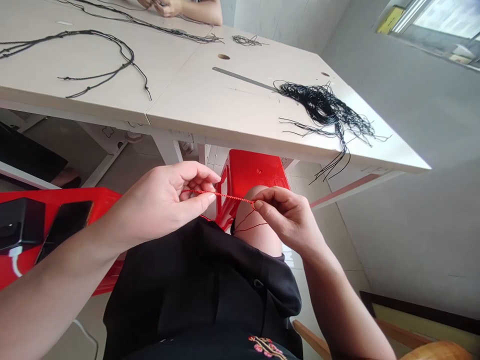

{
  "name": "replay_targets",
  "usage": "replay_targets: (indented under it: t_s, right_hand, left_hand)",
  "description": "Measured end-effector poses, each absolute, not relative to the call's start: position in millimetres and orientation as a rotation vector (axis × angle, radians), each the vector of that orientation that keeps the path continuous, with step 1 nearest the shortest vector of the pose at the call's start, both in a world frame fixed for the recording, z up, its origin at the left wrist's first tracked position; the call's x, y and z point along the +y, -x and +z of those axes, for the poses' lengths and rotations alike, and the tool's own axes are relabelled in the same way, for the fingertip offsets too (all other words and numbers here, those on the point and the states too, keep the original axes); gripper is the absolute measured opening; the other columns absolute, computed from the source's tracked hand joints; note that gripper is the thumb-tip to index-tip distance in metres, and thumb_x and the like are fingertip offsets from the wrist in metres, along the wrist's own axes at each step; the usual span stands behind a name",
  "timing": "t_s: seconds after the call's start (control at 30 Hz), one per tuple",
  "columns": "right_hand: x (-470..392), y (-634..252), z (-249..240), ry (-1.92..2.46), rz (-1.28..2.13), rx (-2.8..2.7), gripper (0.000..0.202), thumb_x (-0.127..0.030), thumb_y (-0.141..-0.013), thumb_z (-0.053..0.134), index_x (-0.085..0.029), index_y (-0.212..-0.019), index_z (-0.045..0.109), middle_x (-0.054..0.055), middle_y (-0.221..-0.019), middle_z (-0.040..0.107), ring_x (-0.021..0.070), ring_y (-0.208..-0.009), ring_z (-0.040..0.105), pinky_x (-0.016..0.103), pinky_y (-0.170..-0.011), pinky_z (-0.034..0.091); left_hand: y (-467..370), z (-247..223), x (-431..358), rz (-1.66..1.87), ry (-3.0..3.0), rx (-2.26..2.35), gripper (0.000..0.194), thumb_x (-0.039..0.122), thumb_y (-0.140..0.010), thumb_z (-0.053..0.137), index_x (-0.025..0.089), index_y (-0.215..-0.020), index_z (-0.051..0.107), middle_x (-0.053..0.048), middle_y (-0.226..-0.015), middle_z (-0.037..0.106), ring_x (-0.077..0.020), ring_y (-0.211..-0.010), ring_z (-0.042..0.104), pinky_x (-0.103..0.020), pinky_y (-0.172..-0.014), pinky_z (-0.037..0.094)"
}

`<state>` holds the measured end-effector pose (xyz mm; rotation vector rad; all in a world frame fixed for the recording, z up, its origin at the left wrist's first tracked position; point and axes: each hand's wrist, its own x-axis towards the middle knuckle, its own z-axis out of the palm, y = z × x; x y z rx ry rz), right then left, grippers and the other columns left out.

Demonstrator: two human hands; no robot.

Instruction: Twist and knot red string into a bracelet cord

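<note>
A thin twisted red cord (234, 198) stretches nearly level between my two hands, above my lap. My left hand (174, 197) is closed on its left part, with thumb and fingers near each other. At the cord's right end, my right hand (283, 212) pinches it between thumb and forefinger. Two loose thin red strands (245, 225) hang below the right fingertips, across my knee. The cord's far left end is hidden in my left palm.
Ahead is a pale table (217, 100) with a black cord bundle (326, 107), a metal ruler (243, 77) and knotted black cords (101, 35). Another person's hand (167, 7) works at the far side. Red stools (258, 167) stand below; a phone (65, 225) lies at left.
</note>
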<state>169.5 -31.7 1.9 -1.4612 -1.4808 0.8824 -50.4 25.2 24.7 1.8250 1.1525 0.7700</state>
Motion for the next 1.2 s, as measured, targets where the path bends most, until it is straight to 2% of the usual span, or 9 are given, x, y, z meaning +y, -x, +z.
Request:
replay_targets:
  t_s: [0.13, 0.33, 0.4, 0.5, 0.67, 0.8, 1.03, 1.2]
  right_hand:
    - [-10, -174, 12, 1.435, 0.909, -1.541, 0.011, -0.026, -0.081, 0.06, -0.017, -0.077, 0.065, 0.0, -0.07, 0.064, 0.0101, -0.063, 0.053, 0.023, -0.056, 0.042]
    - [84, -190, 71, 1.501, 0.677, -1.597, 0.018, -0.033, -0.078, 0.066, -0.016, -0.073, 0.064, -0.004, -0.054, 0.047, 0.0069, -0.048, 0.036, 0.023, -0.045, 0.028]
    - [128, -193, 91, 1.578, 0.619, -1.575, 0.016, -0.031, -0.078, 0.067, -0.018, -0.071, 0.061, -0.004, -0.055, 0.045, 0.0069, -0.047, 0.034, 0.024, -0.044, 0.025]
    - [191, -190, 105, 1.723, 0.725, -1.529, 0.02, -0.022, -0.082, 0.063, -0.019, -0.066, 0.051, -0.004, -0.056, 0.043, 0.0054, -0.046, 0.028, 0.025, -0.045, 0.025]
    - [265, -175, 89, 1.937, 0.751, -1.545, 0.026, -0.016, -0.077, 0.064, -0.019, -0.059, 0.046, -0.005, -0.047, 0.037, 0.0077, -0.044, 0.03, 0.026, -0.044, 0.022]
    - [290, -169, 73, 2.025, 0.702, -1.583, 0.024, -0.013, -0.07, 0.067, -0.02, -0.06, 0.046, -0.005, -0.046, 0.036, 0.0101, -0.046, 0.033, 0.026, -0.043, 0.025]
    - [289, -169, 72, 2.019, 0.65, -1.61, 0.029, -0.011, -0.069, 0.065, -0.022, -0.059, 0.04, -0.007, -0.047, 0.03, 0.0085, -0.047, 0.026, 0.025, -0.043, 0.023]
    - [286, -171, 72, 1.998, 0.653, -1.609, 0.025, -0.014, -0.07, 0.067, -0.021, -0.06, 0.045, -0.005, -0.047, 0.036, 0.0089, -0.046, 0.032, 0.025, -0.042, 0.024]
  left_hand:
    - [47, 32, 48, 0.695, -1.91, 1.226, 0.019, 0.039, -0.08, 0.063, 0.025, -0.088, 0.073, -0.001, -0.084, 0.072, -0.0173, -0.075, 0.066, -0.028, -0.065, 0.052]
    - [30, 83, 138, 0.803, -2.153, 1.293, 0.024, 0.04, -0.075, 0.064, 0.022, -0.088, 0.074, -0.001, -0.078, 0.071, -0.0185, -0.074, 0.064, -0.031, -0.07, 0.047]
    - [20, 102, 174, 0.876, -2.182, 1.396, 0.023, 0.037, -0.072, 0.068, 0.02, -0.086, 0.073, -0.001, -0.069, 0.065, -0.0172, -0.066, 0.059, -0.031, -0.064, 0.043]
    - [6, 115, 223, 0.84, -2.052, 1.567, 0.025, 0.036, -0.067, 0.074, 0.019, -0.085, 0.07, 0.001, -0.056, 0.051, -0.0138, -0.051, 0.046, -0.031, -0.054, 0.035]
    - [-4, 101, 282, 0.724, -1.943, 1.682, 0.027, 0.028, -0.052, 0.084, 0.018, -0.068, 0.064, 0.003, -0.051, 0.049, -0.0151, -0.056, 0.049, -0.031, -0.057, 0.037]
    - [-3, 85, 306, 0.693, -1.919, 1.709, 0.034, 0.026, -0.043, 0.086, 0.019, -0.067, 0.064, 0.004, -0.048, 0.049, -0.0165, -0.06, 0.052, -0.03, -0.058, 0.039]
    - [3, 79, 319, 0.625, -1.859, 1.726, 0.023, 0.015, -0.048, 0.079, 0.019, -0.057, 0.057, 0.005, -0.046, 0.038, -0.0155, -0.054, 0.046, -0.031, -0.054, 0.031]
    - [3, 80, 316, 0.591, -1.844, 1.691, 0.022, 0.012, -0.051, 0.074, 0.019, -0.052, 0.053, 0.003, -0.049, 0.042, -0.0148, -0.052, 0.044, -0.032, -0.055, 0.03]
